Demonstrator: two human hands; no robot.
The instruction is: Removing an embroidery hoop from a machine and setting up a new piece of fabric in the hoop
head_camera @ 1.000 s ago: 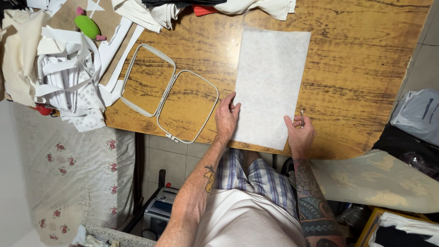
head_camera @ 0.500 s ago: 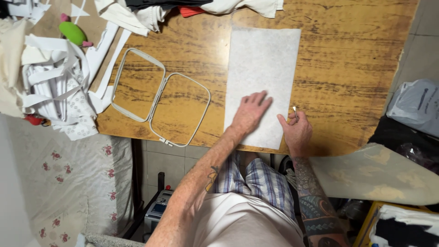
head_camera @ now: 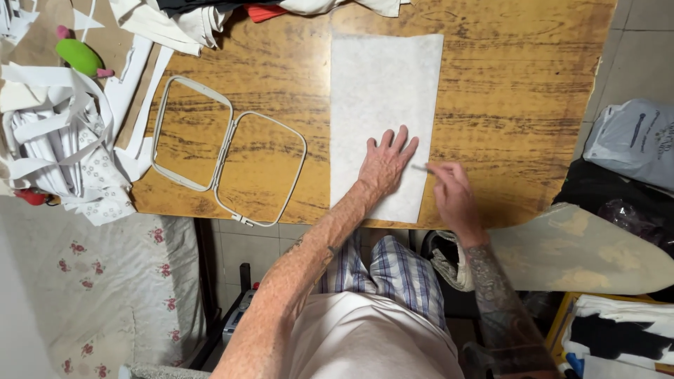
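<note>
White stabilizer sheet lies flat on the wooden table, with its long side running away from us and its near edge close to the table's front edge. We press our left hand on the lower part of this sheet; the palm is down and the fingers are spread open and flat, so they grip nothing. Our right hand is just beside the sheet's right edge, near its lower corner. Its fingers are closed in a pinch around a thin, light-coloured tool, perhaps a pencil or a marker; we cannot tell which. The tip of the tool is at the sheet's right edge, close to our left fingertips.

To the left of the sheet, and apart from it, two empty embroidery hoop frames lie on the table, touching one another side by side. Further left there is a pile of white fabric strips, and a green object with pink ends rests above it. More cloth is heaped at the far edge of the table. At our right, below the table corner, the pale tip of an ironing board shows, and a plastic bag lies beyond it on the floor.
</note>
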